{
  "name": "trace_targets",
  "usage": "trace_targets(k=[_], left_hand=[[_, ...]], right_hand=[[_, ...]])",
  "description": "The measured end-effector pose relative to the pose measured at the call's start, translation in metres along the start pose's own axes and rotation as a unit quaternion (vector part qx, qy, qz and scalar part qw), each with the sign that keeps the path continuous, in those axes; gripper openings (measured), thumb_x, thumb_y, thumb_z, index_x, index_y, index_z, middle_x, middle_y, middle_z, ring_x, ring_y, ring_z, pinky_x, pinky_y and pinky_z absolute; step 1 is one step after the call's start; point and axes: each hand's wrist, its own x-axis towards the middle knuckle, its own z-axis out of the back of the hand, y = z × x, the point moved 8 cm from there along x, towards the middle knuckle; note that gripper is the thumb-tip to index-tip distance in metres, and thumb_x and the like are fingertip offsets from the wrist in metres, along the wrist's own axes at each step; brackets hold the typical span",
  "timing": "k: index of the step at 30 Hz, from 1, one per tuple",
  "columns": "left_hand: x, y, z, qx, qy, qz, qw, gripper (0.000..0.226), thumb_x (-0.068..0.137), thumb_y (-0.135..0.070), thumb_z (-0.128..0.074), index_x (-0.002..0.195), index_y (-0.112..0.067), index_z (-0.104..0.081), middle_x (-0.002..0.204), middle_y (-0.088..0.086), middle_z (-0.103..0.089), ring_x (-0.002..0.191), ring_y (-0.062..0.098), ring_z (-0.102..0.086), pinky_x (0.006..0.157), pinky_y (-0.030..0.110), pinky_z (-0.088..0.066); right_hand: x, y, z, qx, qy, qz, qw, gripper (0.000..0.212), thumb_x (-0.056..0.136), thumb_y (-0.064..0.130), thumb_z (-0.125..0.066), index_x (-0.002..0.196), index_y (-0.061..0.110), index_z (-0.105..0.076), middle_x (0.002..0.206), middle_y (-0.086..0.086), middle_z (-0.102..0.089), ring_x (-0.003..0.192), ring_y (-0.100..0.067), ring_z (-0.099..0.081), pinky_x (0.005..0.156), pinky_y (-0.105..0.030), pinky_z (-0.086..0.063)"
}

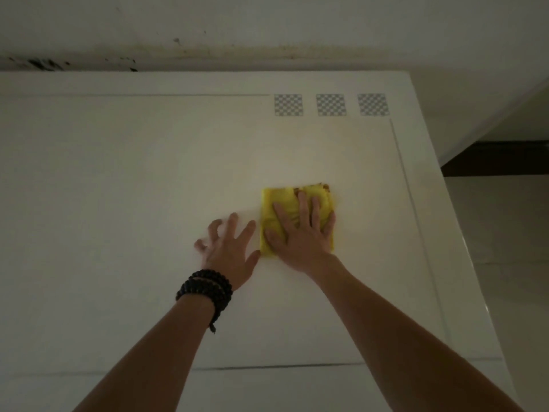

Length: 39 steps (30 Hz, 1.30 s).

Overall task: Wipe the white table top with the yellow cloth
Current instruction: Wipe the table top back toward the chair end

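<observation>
wiping in hand, right side of the worktop

the right hand (300, 233) presses flat, grip wide, on the folded yellow cloth (274, 209) lying right of centre on the white worktop (118, 173). the left hand (228, 248) rests just beside it, fingers spread, holding nothing. next, likely a steady sweep under even pressure.

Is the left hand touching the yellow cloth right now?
Cannot tell. In the head view the left hand lies beside the yellow cloth, its thumb tip right at the cloth's near left corner; no gap or contact shows plainly. The right hand presses flat on it.
</observation>
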Motion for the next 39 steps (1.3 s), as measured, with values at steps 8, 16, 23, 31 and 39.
trace_targets(k=[8, 16, 23, 31, 39], left_hand=[[-0.016, 0.051, 0.001, 0.003, 0.068, -0.022, 0.997, 0.082, 0.080, -0.072, -0.050, 0.148, -0.047, -0.011, 0.159, -0.001, 0.005, 0.142, 0.034, -0.003, 0.105, 0.063, -0.026], [-0.021, 0.073, -0.011, -0.035, 0.086, -0.024, 0.995, 0.092, 0.075, -0.075, -0.056, 0.147, -0.050, -0.005, 0.159, -0.003, 0.012, 0.141, 0.042, 0.005, 0.102, 0.073, -0.025], [-0.025, 0.089, -0.017, -0.026, 0.071, -0.048, 0.996, 0.082, 0.082, -0.062, -0.060, 0.148, -0.040, -0.016, 0.159, 0.001, 0.001, 0.141, 0.031, -0.009, 0.105, 0.060, -0.026], [0.012, 0.156, 0.048, -0.019, 0.056, -0.059, 0.997, 0.072, 0.088, -0.056, -0.055, 0.148, -0.037, -0.019, 0.157, -0.001, -0.001, 0.141, 0.030, -0.009, 0.104, 0.060, -0.029], [0.073, 0.138, 0.046, -0.019, 0.083, -0.042, 0.995, 0.086, 0.082, -0.063, -0.059, 0.148, -0.045, -0.008, 0.158, 0.000, 0.008, 0.143, 0.035, 0.000, 0.105, 0.065, -0.024]], right_hand=[[-0.078, 0.031, -0.042, 0.008, 0.016, -0.031, 0.999, 0.070, 0.081, 0.081, 0.001, 0.137, 0.059, 0.035, 0.159, 0.001, 0.041, 0.144, -0.029, 0.040, 0.114, -0.065, 0.017], [-0.012, 0.077, -0.026, 0.011, 0.015, -0.048, 0.999, 0.068, 0.096, 0.075, -0.017, 0.149, 0.056, 0.020, 0.160, 0.001, 0.039, 0.146, -0.031, 0.037, 0.113, -0.065, 0.020], [-0.050, 0.073, -0.077, 0.015, 0.069, -0.057, 0.996, 0.067, 0.096, 0.073, -0.017, 0.138, 0.060, 0.034, 0.155, 0.003, 0.047, 0.144, -0.029, 0.041, 0.114, -0.064, 0.019], [-0.054, 0.101, -0.050, 0.015, 0.066, -0.110, 0.992, 0.070, 0.087, 0.081, -0.014, 0.127, 0.064, 0.040, 0.150, 0.001, 0.053, 0.142, -0.032, 0.043, 0.114, -0.066, 0.016], [0.032, 0.109, -0.010, 0.044, 0.053, -0.099, 0.993, 0.074, 0.092, 0.078, -0.023, 0.146, 0.060, 0.023, 0.153, 0.004, 0.050, 0.142, -0.029, 0.043, 0.113, -0.064, 0.021]])
